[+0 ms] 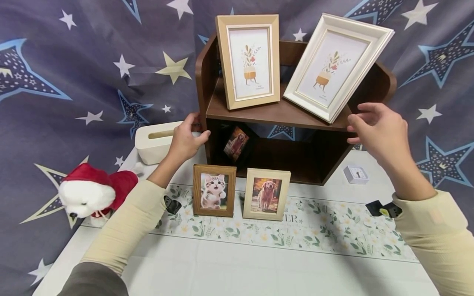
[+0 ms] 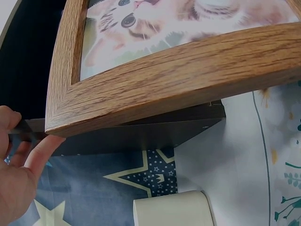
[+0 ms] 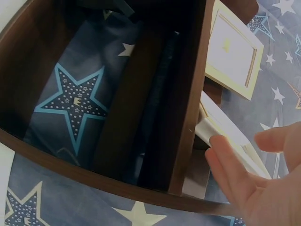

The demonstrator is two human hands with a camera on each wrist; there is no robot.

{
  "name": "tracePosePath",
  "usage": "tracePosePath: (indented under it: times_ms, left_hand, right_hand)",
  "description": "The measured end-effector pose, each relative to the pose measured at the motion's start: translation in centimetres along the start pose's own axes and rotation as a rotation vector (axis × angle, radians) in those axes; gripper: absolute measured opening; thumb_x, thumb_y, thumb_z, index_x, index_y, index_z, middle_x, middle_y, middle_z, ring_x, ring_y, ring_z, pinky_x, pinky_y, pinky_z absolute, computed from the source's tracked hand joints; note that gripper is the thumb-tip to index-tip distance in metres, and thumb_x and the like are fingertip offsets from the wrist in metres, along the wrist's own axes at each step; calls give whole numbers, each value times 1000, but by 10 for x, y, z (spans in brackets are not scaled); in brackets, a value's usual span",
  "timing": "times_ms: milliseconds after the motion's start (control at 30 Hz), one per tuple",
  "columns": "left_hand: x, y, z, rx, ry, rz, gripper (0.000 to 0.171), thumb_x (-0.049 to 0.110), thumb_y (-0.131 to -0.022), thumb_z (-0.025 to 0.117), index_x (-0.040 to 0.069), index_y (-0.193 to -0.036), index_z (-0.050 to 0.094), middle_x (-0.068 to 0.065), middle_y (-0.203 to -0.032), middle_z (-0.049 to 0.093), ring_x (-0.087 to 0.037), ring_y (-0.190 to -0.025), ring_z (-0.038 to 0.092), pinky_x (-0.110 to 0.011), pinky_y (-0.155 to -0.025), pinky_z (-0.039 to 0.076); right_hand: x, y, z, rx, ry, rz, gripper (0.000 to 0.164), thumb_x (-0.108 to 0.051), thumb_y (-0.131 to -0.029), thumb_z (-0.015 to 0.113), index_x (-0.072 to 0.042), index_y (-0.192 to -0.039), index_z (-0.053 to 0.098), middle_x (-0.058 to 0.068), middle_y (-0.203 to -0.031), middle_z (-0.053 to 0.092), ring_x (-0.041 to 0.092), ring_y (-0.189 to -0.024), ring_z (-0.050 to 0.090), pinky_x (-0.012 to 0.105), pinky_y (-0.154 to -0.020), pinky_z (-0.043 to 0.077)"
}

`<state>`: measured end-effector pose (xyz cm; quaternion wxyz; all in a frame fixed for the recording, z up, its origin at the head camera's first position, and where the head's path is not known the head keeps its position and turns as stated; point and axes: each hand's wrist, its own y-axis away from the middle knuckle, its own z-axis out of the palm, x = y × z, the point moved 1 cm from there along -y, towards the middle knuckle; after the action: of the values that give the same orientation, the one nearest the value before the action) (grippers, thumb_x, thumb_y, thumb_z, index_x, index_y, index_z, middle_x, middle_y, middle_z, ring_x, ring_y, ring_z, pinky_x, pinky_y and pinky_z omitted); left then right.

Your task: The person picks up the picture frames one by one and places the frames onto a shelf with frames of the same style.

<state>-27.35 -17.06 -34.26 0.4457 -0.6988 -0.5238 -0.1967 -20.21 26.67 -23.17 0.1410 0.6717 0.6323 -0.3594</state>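
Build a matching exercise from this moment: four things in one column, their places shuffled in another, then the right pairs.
Things:
1. White frame
2. Black frame
3. Small clock
4. Cat picture frame

Places, in the head view:
A. On the table, right of the shelf unit
B. In the lower compartment
C. On the table, in front of the shelf unit
D. At the upper level, tilted sideways

Pairs: 1-D, 2-B, 3-A, 4-C

So the left hand [image 1: 186, 140] grips the brown shelf [image 1: 255, 116], right hand [image 1: 386, 133] just beside the tilted white frame [image 1: 335, 68], 2 small pet frames [image 1: 214, 190] on the counter [image 1: 259, 263].
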Motion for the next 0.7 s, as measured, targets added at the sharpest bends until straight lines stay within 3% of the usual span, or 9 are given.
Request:
tracePosePath:
  times_ms: [267,700]
  left_hand:
    - [-1,0,0,-5,-1,-2,59,11,-91,71,2,-144,49,-22,-126,65,-37,-112,69,-50,-94,54]
    - [-2,0,0,0,-8,0,58,12,-91,71,1,-144,49,-22,-125,66,-37,-111,68,-50,-93,53]
  right_hand:
    - [8,10,9,-1,-19,-32,56,-42,-100,58,-8,-143,54,22,-123,70,-12,-65,67,14,-57,54]
    - [24,19,28,-25,-88,-75,46,-36,-100,61,-8,-137,60,11,-110,71,-17,-72,65,14,-59,55]
